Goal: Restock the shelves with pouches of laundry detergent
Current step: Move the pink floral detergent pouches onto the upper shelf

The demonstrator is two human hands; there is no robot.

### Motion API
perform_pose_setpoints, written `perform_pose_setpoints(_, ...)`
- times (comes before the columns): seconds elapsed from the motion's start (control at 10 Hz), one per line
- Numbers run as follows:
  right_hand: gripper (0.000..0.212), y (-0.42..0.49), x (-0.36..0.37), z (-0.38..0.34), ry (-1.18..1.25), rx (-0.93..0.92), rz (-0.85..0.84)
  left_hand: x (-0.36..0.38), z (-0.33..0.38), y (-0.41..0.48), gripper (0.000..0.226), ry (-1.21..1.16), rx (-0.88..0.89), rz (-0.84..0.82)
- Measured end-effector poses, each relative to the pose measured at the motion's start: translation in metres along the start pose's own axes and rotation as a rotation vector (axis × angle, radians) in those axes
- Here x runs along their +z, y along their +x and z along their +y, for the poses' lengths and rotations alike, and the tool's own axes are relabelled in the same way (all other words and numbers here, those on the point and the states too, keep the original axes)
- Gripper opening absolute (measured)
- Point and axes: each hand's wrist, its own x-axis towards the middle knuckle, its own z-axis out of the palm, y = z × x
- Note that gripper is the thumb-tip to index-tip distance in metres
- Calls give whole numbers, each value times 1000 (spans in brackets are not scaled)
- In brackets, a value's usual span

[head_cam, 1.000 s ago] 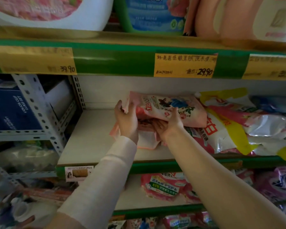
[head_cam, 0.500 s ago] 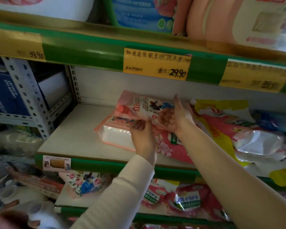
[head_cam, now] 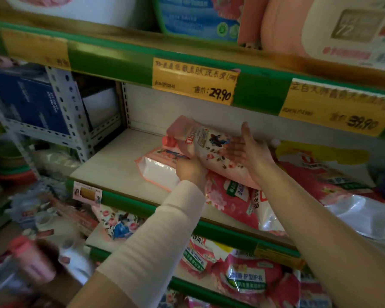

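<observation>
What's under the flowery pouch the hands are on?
Another pink pouch lies flat on the shelf beneath the flowery pouch. Most of its printed face is covered.

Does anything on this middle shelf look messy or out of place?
Yes: the pouches at the right lie in a loose heap, overlapping at odd angles. The floral pouch rests tilted across a flat pouch. No spill or tear shows.

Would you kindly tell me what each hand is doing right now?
Left hand: grips the floral pouch from below.
Right hand: open, flat against the pouch.
</observation>
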Motion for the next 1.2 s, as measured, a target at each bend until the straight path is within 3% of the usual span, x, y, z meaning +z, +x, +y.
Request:
perform_pose_setpoints(0.1, 41, 4, 3, 1, -84, -86, -27, -16, 12, -19, 25, -141, 3, -59)
perform_pose_setpoints(0.2, 38, 11, 6, 0, -284, -177, -55, -32, 23, -24, 34, -199, 27, -91)
perform_pose_setpoints(0.3, 42, 17, 12, -3, -542, -249, -71, -53, 31, -27, 27, -135, 99, -97)
perform_pose_setpoints(0.6, 52, 39, 31, -7, -786, -153, -185, -90, 35, 4, 29, -92, 178, -26)
perform_pose_setpoints(0.7, 55, 52, 37, -10, -801, -134, -156, -91, 32, 18, 30, -78, 171, 51)
perform_pose_setpoints(0.8, 51, 56, 42, -3, -715, 10, -221, -91, 30, 24, 26, -112, 132, 60)
perform_pose_setpoints(0.9, 49, 58, 45, 9, -602, 79, -237, -95, 18, 20, 16, -165, 78, -5)
perform_pose_setpoints(1.0, 31, 60, 47, 15, -500, 88, -206, -97, 8, 15, 25, -209, 42, -65)
perform_pose_setpoints(1.2, 37, 54, 52, 19, -581, -105, -90, -94, 7, 7, 31, -303, 73, -52)
